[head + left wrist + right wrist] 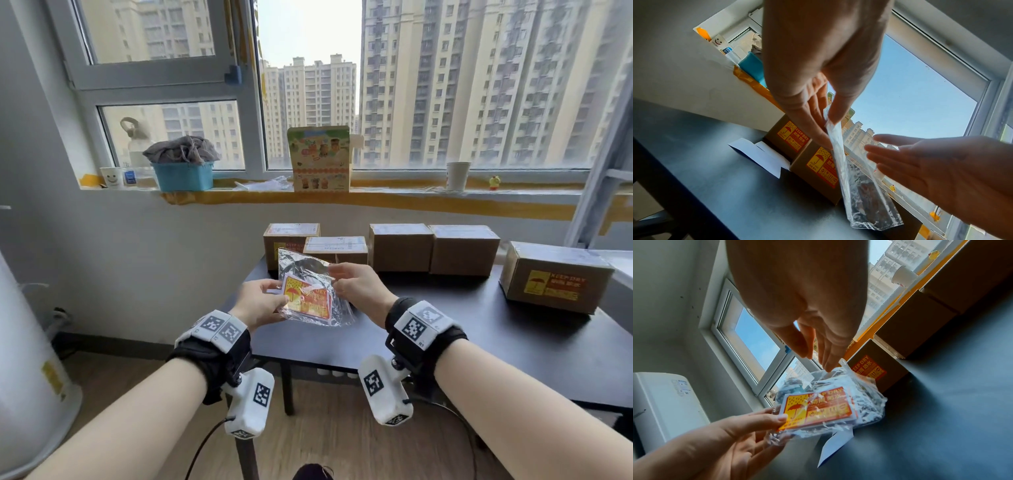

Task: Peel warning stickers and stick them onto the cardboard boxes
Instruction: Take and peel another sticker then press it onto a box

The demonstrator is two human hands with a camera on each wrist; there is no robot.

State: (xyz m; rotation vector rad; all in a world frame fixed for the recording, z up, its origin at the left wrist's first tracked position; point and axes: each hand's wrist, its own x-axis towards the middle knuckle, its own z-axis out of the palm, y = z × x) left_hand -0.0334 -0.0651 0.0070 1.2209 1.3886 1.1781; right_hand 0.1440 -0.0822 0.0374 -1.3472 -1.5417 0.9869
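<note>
Above the dark table [479, 342], a clear plastic bag [318, 305] holds a stack of yellow-and-red "KEEP DRY" stickers [818, 408]. My left hand [274, 298] pinches the bag's left end, thumb on the stack's corner and fingers underneath. My right hand [337, 277] is at the bag's upper edge with straight fingers; its fingertips [829, 367] touch the plastic and the thumb stays apart. Several cardboard boxes line the table's far side. The left ones [789, 134] [818, 168] and the far-right one [556, 277] carry a sticker. Two middle boxes [400, 246] [464, 250] show plain fronts.
White backing papers [758, 154] lie on the table in front of the left boxes. The sill behind holds a blue basket [183, 174], a colourful carton [320, 159] and a paper cup [458, 176]. A white appliance [30, 359] stands at the left.
</note>
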